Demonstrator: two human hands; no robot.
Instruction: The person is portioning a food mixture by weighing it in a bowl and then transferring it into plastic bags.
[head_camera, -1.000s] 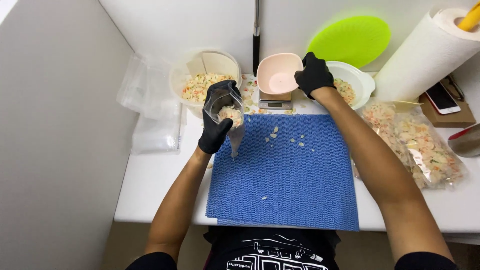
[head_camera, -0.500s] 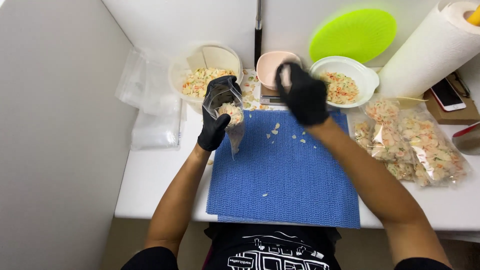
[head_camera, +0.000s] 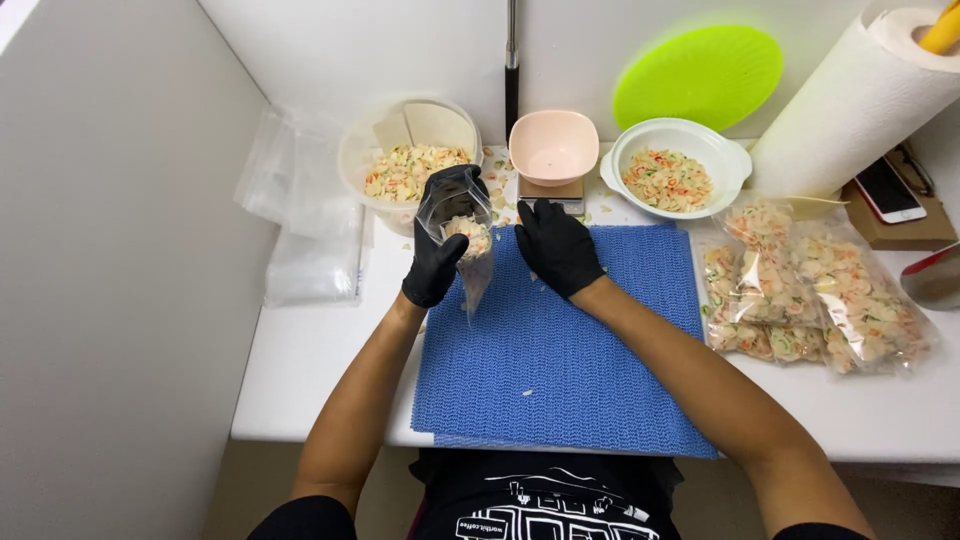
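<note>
From the head view, the left hand (head_camera: 437, 250), in a black glove, has its grip closed around a small clear bag (head_camera: 467, 245) partly filled with pale mixed pieces, held upright just above the far left corner of the blue mat (head_camera: 560, 370). The right hand (head_camera: 556, 247), also gloved, rests palm down on the mat's far edge, fingers spread and holding nothing. Beyond the mat sit a pink bowl (head_camera: 553, 147) on a scale and a white bowl (head_camera: 677, 166) of the mix. Filled bags (head_camera: 815, 285) lie right of the mat on the white surface (head_camera: 320, 350).
</note>
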